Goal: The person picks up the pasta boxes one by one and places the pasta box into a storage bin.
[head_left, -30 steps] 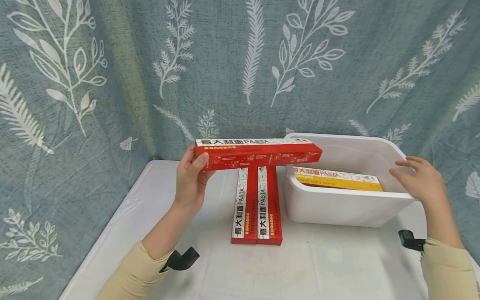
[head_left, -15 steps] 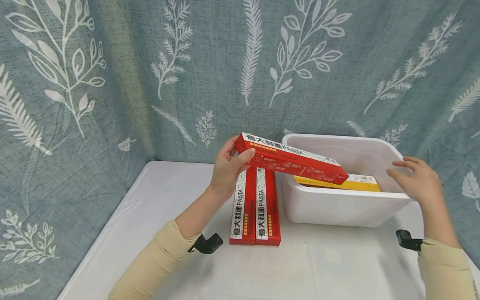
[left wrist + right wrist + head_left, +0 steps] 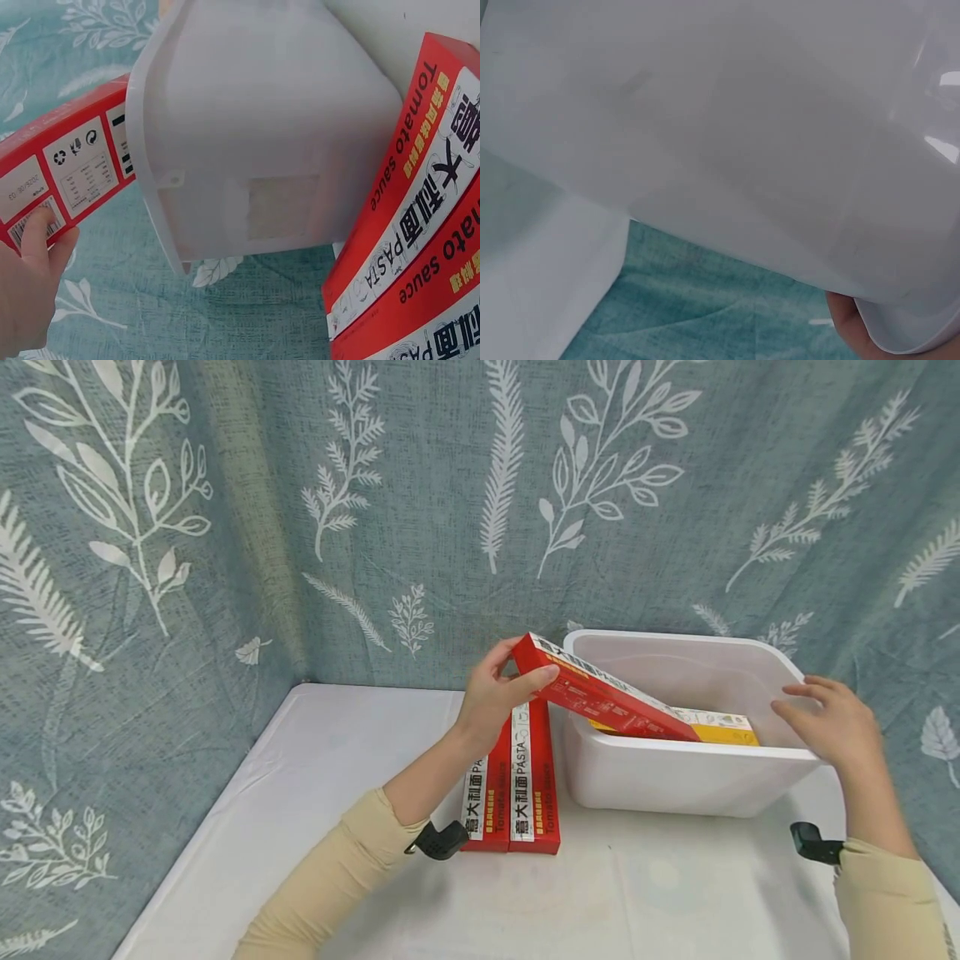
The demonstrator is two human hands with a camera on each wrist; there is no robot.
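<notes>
In the head view my left hand (image 3: 495,697) pinches the near end of a red pasta box (image 3: 600,697), thumb on its front face. The box tilts down to the right, its far end inside the white plastic bin (image 3: 697,781). There it overlaps a yellow pasta box (image 3: 723,731) lying in the bin. The left wrist view shows the held box's printed side (image 3: 82,161) crossing the bin's rim. My right hand (image 3: 836,722) holds the bin's right rim; in the right wrist view its fingers (image 3: 847,322) curl round the rim's edge.
Two red tomato sauce pasta boxes (image 3: 534,793) lie side by side on the white-covered table (image 3: 360,735), just left of the bin. A blue-green curtain with white leaf prints (image 3: 442,510) hangs behind the table.
My left hand has moved right, carrying the red pasta box from a level pose over the table to a steep tilt with its far end in the bin. The right hand stays at the rim.
</notes>
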